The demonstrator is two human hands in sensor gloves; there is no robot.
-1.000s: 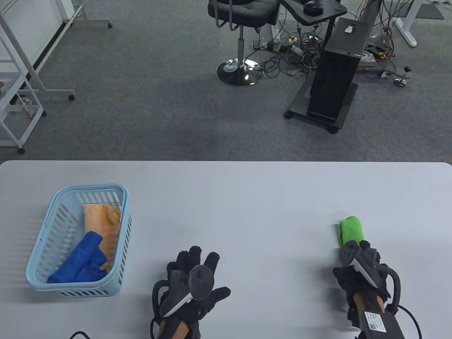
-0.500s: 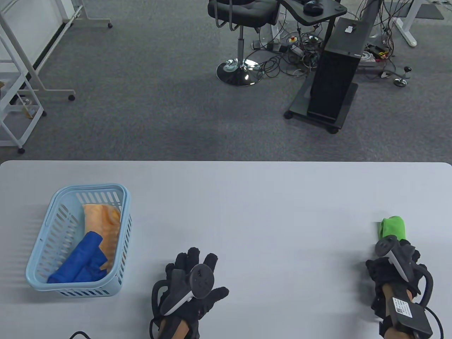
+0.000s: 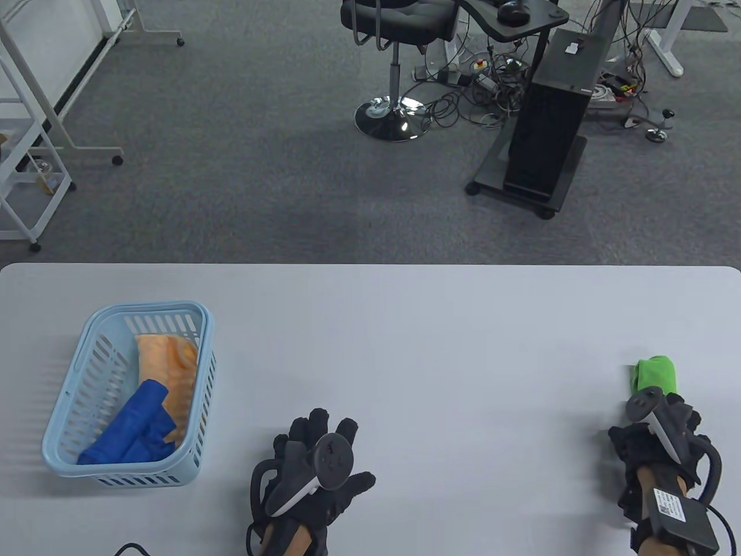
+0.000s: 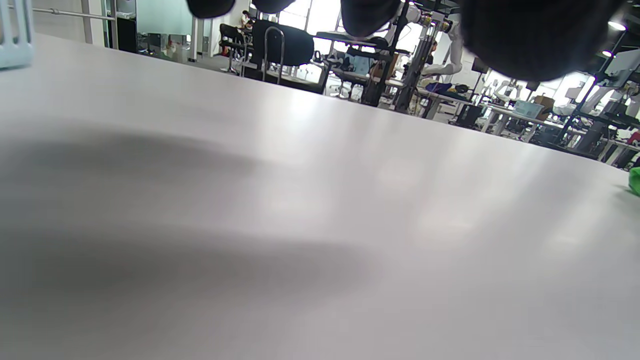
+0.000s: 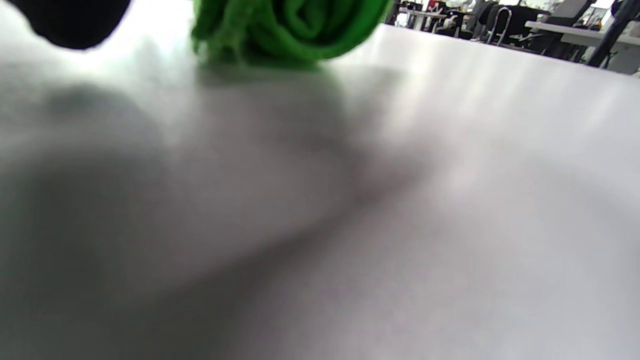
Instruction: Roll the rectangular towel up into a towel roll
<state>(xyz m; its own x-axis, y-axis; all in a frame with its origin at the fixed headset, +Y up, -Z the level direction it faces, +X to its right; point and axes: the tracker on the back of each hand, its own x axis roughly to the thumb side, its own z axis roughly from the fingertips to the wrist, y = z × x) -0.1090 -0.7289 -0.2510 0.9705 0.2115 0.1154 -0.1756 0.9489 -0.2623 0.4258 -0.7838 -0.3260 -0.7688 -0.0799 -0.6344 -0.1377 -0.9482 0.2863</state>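
The towel roll (image 3: 655, 373) is placed on the table (image 3: 405, 324) just beyond the right hand (image 3: 660, 446), touching its fingers. The left hand (image 3: 315, 463) is laid flat on the table, well left of the right hand. The basket (image 3: 75, 405) is set left of the left hand, with two folded towels (image 3: 150, 399) inside.

The left hand (image 3: 315, 463) lies flat near the bottom edge, fingers (image 3: 317, 421) spread and straight, thumb out to the right. The right hand (image 3: 660, 431) sits far right, fingers reaching forward under its tracker; their curl is hidden.
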